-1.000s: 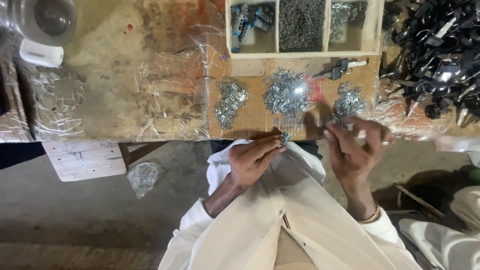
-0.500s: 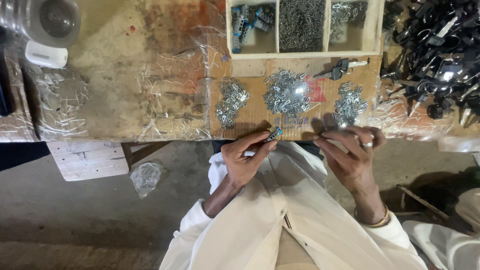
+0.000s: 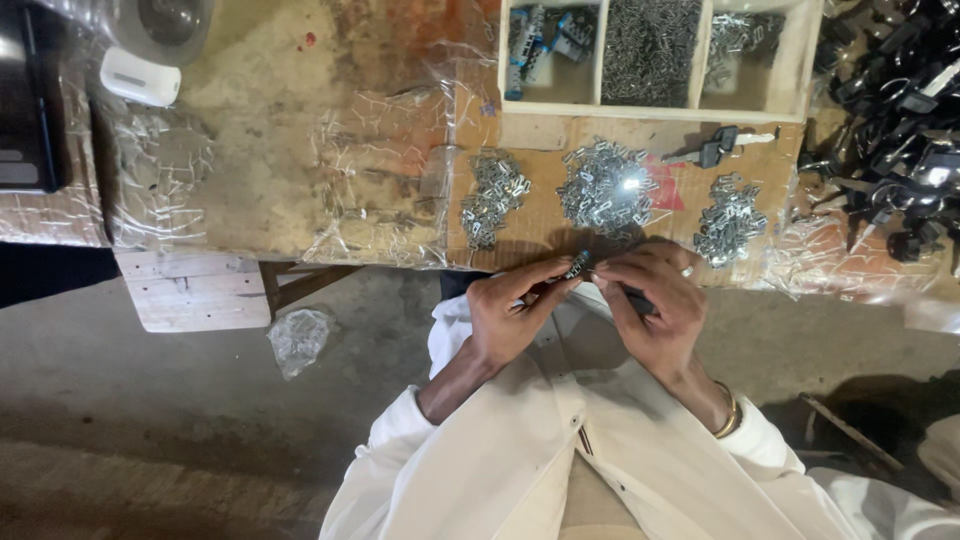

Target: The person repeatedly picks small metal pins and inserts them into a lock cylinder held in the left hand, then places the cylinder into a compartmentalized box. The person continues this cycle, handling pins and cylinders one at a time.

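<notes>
I'm pinching a small metal clip (image 3: 577,266) at frame centre, against the tabletop (image 3: 280,190) edge: left hand (image 3: 510,315) and right hand (image 3: 655,305) fingers clamped on it. Seems light, stiff, slippery; gripping its ends.

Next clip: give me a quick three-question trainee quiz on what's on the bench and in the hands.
1. True or false: the left hand and right hand meet at a small metal part.
2. How many piles of metal parts lie on the bench in front of the tray? A) one B) three C) five
3. What lies between the tray and the right pile?

Key: 1 true. 2 B. 3 a dark key.
</notes>
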